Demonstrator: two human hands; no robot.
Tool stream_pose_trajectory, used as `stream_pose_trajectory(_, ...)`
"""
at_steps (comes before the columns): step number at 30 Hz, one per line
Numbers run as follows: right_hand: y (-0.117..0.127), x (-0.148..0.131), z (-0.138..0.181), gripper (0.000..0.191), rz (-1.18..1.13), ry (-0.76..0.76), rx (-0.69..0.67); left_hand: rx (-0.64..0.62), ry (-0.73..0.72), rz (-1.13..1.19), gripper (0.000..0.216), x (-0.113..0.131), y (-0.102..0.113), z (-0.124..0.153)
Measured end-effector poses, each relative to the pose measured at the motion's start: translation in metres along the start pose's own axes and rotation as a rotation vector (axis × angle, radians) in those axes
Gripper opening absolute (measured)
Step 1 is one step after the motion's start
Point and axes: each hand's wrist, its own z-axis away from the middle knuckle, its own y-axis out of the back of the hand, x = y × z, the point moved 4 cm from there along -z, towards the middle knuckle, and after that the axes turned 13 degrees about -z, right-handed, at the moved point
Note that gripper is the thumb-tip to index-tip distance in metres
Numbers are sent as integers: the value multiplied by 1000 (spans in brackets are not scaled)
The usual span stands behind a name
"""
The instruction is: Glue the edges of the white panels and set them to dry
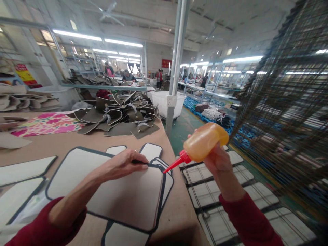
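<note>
left hand (126, 163) is pinching edging (94, 151) of white panel (123, 194) | right hand (219, 159) is gripping amber bottle (201, 143) | red nozzle (176, 164) is pointing at edging

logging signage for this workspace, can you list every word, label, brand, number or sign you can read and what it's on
Nothing can be quoted reliably.
Red-and-yellow rectangular sign, far left: markings too blurred to read.
Red rectangular banner, far wall: pale characters too small to read.
Red-nozzled translucent amber squeeze bottle, in the right hand: no lettering visible.
Large white dark-edged panel, under the left hand: no lettering visible.
</note>
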Motion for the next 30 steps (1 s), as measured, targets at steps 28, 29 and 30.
stream_pose_trajectory(28,-48,32,19,65,-2,-41,-20,-162,-246,96,29,-3,17,48)
stream_pose_trajectory(29,-48,33,20,65,5,-48,-21,-161,-244,96,29,-3,17,50)
stream_pose_trajectory(30,-48,33,21,65,11,-55,-21,-163,-240,97,29,-4,17,51)
